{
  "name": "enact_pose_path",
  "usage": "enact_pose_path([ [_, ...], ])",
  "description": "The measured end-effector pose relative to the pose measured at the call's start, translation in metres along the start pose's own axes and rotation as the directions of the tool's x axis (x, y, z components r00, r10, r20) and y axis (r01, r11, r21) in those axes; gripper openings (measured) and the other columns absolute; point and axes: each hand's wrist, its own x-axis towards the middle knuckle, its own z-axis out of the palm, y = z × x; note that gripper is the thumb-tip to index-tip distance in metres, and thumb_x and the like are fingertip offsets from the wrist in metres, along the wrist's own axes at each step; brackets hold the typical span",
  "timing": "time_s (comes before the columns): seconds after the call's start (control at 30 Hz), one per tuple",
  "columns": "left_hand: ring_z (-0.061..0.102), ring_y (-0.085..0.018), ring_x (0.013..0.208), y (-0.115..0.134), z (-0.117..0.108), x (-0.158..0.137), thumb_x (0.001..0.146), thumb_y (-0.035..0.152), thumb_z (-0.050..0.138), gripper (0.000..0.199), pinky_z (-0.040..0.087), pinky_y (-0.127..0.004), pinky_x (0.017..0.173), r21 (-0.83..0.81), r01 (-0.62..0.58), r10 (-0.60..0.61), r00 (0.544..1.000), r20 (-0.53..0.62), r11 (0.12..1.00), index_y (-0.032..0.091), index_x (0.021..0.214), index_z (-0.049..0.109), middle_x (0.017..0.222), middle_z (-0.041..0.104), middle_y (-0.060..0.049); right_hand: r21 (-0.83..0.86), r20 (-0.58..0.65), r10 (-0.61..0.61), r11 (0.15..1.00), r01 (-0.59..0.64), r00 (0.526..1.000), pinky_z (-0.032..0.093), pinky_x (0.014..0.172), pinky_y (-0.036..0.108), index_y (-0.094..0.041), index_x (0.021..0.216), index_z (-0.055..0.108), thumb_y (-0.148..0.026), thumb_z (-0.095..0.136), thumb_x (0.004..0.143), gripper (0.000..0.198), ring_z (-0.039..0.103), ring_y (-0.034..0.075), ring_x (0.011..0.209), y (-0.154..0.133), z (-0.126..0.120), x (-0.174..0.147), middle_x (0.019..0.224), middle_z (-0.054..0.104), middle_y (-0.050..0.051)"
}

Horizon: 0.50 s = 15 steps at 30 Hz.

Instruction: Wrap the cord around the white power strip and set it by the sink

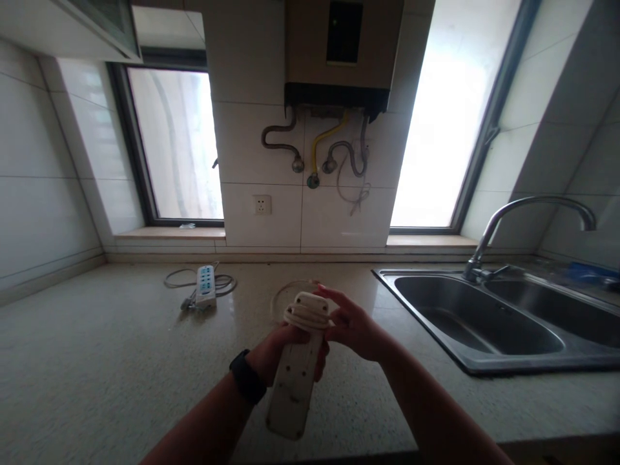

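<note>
My left hand (pixel 278 355), with a black watch on the wrist, grips a white power strip (pixel 293 387) around its middle, above the counter's front part. The strip's white cord (pixel 306 314) is wound in loops round its far end. A loose loop of the cord arcs out over the counter behind it. My right hand (pixel 351 323) rests against the wound cord, pinching it with the fingertips.
A second power strip (pixel 206 285) with its coiled cable lies further back on the speckled counter (pixel 97 361). A steel double sink (pixel 489 320) with a tap (pixel 523 216) is on the right. A wall socket (pixel 262 205) sits between two windows, under a water heater (pixel 339 58).
</note>
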Motion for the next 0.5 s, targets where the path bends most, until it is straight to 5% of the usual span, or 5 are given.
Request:
enact_pose_path([
  [0.1,0.066,-0.022,0.067,0.000,-0.003,0.002,0.078,0.032,0.057,0.034,0.051,-0.032,0.060,-0.026,-0.023,0.022,0.999,-0.033,0.999,0.009,0.102,0.062,0.085,0.064,-0.011,-0.049,0.017,-0.082,0.995,0.083,0.996,0.052,0.078,0.030,-0.037,0.139,0.048,-0.028,0.058,0.094,0.047,0.059,0.013,0.090,-0.008,0.002,0.000,0.136,0.049,0.007],
  [0.2,0.066,-0.022,0.066,0.001,-0.003,0.001,0.080,0.032,0.057,0.032,0.051,-0.032,0.061,-0.015,-0.051,0.050,0.997,-0.059,0.999,0.009,0.102,0.062,0.085,0.065,-0.011,-0.062,0.065,-0.109,0.992,0.113,0.992,0.046,0.098,0.037,-0.033,0.137,0.052,-0.025,0.051,0.097,0.041,0.052,0.020,0.118,-0.017,0.002,0.002,0.132,0.051,0.008],
  [0.5,0.067,-0.021,0.065,0.003,-0.002,-0.003,0.081,0.038,0.059,0.034,0.052,-0.031,0.059,0.034,-0.025,0.028,0.996,-0.090,0.999,0.009,0.100,0.064,0.085,0.066,-0.011,-0.084,0.085,-0.088,0.992,0.095,0.992,0.049,0.095,0.036,-0.030,0.131,0.056,-0.024,0.050,0.098,0.035,0.056,0.019,0.112,-0.024,0.003,-0.001,0.126,0.054,0.008],
])
